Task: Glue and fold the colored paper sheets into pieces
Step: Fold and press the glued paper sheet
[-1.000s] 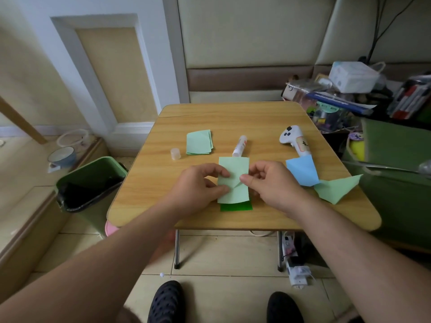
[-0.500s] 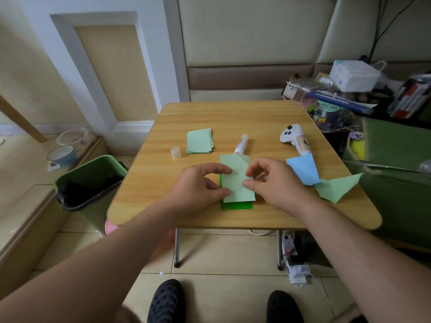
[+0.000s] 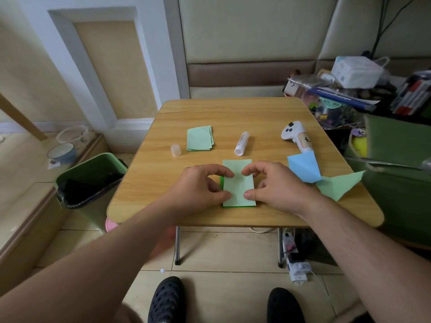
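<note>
Light green paper lies flat between your curled fingers, over a dark green sheet; left hand and right hand pin its edges, probably so it bonds squarely.

Between the hands, a pale green sheet over a dark green sheet. Beyond them, a pale green stack; rightward, a light blue piece. Wood-grain tabletop.
</note>
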### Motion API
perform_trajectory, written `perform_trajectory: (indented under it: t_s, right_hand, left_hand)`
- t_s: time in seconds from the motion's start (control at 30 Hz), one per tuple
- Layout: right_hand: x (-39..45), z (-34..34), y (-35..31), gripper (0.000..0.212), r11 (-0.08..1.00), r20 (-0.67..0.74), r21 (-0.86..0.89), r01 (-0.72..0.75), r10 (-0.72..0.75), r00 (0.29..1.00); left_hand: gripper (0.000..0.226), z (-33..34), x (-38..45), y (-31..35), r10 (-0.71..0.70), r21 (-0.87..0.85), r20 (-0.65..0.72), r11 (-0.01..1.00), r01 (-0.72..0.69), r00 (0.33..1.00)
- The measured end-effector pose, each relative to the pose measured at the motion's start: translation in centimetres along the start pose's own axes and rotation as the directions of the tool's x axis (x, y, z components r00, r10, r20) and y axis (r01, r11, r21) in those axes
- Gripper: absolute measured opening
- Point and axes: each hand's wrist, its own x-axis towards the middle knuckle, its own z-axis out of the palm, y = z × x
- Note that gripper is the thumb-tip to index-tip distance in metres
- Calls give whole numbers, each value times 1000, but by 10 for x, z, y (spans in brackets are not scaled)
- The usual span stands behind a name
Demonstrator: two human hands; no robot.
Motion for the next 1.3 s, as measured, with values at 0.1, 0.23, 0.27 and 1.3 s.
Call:
perform_trajectory:
  t_s: [0.1, 0.23, 0.27, 1.3]
  right_hand:
    - [0, 0, -1, 53, 1000, 11, -24, -7, 7, 1000]
    - [1, 1, 0, 57, 998, 9, -58, -23, 24, 1000]
    - [1, 1, 0, 58, 998, 5, -64, -23, 23, 1000]
    - [-3, 2, -11, 61, 980, 15, -197, 3, 0, 1000]
  left_hand:
    - [41, -1, 1, -1, 2, -1, -3, 1000, -2, 1000]
    - [44, -1, 3, -3, 13, 14, 2, 1000, -13, 1000]
    - [44, -1, 4, -4, 16, 21, -1, 1000, -16, 1000]
    - [49, -1, 5, -7, 68, 90, 22, 994, -69, 997]
